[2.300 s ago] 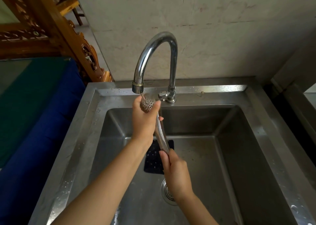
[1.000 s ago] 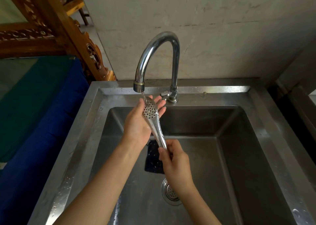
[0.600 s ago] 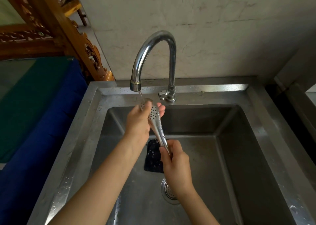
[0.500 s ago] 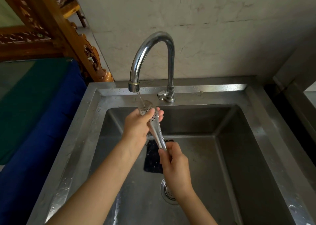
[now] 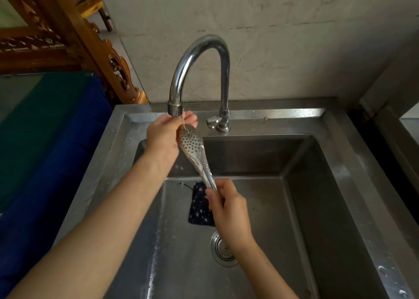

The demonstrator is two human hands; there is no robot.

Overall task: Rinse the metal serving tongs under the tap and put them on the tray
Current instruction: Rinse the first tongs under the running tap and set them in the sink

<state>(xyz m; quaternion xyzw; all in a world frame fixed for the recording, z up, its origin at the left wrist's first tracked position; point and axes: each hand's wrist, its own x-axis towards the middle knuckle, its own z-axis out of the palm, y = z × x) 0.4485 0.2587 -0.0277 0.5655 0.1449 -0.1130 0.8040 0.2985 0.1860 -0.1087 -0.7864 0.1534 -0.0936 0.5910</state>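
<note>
Above the steel sink (image 5: 340,144), the metal serving tongs (image 5: 192,150) are held at a slant, with the perforated head uppermost and the handle end lower and nearer the person. The head sits directly beneath the spout of the curved chrome tap (image 5: 200,53), and a thin stream of water lands on it. The arms of the tongs lie pressed together.

The left hand (image 5: 162,137) is positioned behind the head, fingers largely extended and lying against its back; the fingertips (image 5: 191,120) show just past the spout. The right hand (image 5: 229,210) is closed around the handle end, thumb and fingers curled on the metal.

On the basin floor, a dark speckled cloth (image 5: 199,210) lies beside the round drain strainer (image 5: 223,250). A blue covering (image 5: 56,162) lies to the left of the sink.
</note>
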